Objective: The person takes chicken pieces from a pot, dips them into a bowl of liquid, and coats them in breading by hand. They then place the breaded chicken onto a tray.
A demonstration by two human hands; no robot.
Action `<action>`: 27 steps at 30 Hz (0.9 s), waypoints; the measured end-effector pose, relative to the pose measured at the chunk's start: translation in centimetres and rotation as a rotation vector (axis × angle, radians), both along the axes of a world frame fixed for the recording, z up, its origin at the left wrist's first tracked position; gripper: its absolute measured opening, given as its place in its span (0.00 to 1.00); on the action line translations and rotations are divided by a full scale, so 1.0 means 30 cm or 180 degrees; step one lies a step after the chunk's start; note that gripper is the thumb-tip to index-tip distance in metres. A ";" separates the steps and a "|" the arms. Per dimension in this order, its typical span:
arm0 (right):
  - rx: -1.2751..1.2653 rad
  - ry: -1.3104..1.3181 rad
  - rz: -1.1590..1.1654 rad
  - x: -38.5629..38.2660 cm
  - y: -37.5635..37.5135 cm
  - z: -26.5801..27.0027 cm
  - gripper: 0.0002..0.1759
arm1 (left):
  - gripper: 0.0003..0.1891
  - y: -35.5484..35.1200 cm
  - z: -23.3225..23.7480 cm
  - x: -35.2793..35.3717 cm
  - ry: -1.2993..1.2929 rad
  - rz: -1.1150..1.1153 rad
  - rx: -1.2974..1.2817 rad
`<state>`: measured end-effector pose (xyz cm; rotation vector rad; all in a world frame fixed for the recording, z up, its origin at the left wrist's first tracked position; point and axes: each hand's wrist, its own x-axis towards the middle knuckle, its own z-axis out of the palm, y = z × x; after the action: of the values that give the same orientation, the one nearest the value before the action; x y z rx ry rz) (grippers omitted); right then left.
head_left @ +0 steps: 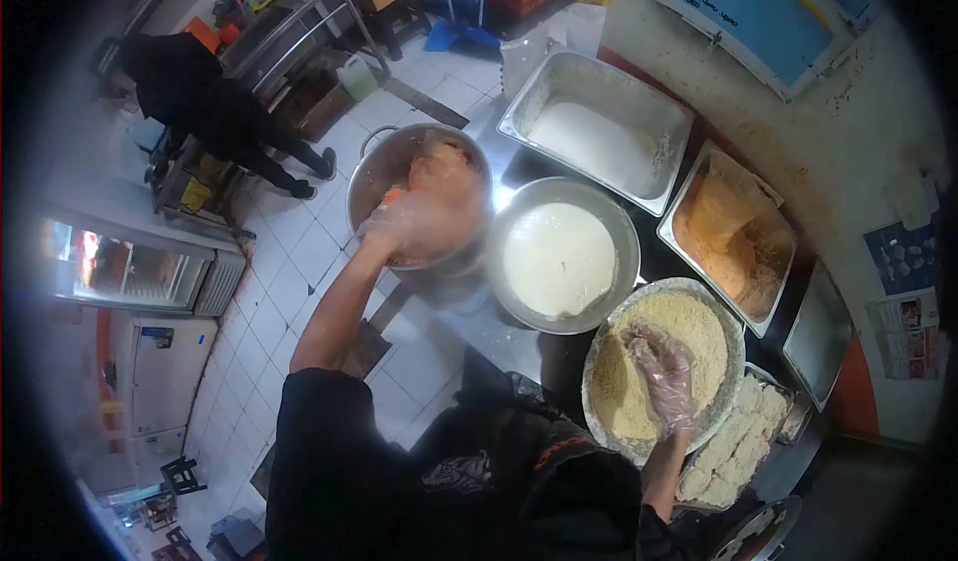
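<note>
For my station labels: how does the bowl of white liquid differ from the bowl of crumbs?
The bowl of white liquid holds a smooth, pale fill; the bowl of crumbs, dry yellowish grains. The right hand lies in the bowl of crumbs, none in the bowl of white liquid. Both are round metal.

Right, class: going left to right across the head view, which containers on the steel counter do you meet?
Large pot of orange pieces → round bowl of white liquid → bowl of crumbs → tray of orange-brown coating → dark steel tray at the far right.
</note>
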<state>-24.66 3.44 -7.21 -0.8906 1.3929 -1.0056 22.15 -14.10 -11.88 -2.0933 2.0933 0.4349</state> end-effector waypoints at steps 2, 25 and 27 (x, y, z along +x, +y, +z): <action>-0.0098 0.0410 0.0288 0.002 0.015 -0.028 0.20 | 0.24 -0.055 -0.032 0.005 0.0064 -0.0187 0.0319; -0.0766 0.1226 0.0856 0.141 -0.027 0.094 0.15 | 0.28 -0.045 -0.026 0.173 -0.0193 -0.0070 0.0234; -0.0788 0.1151 0.0830 0.148 -0.022 0.094 0.15 | 0.28 -0.039 -0.030 0.196 -0.0183 -0.0130 0.0273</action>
<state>-20.22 2.78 -4.41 -1.4558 1.4175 -0.8543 28.04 -15.28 -12.78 -1.9882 2.0439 0.4454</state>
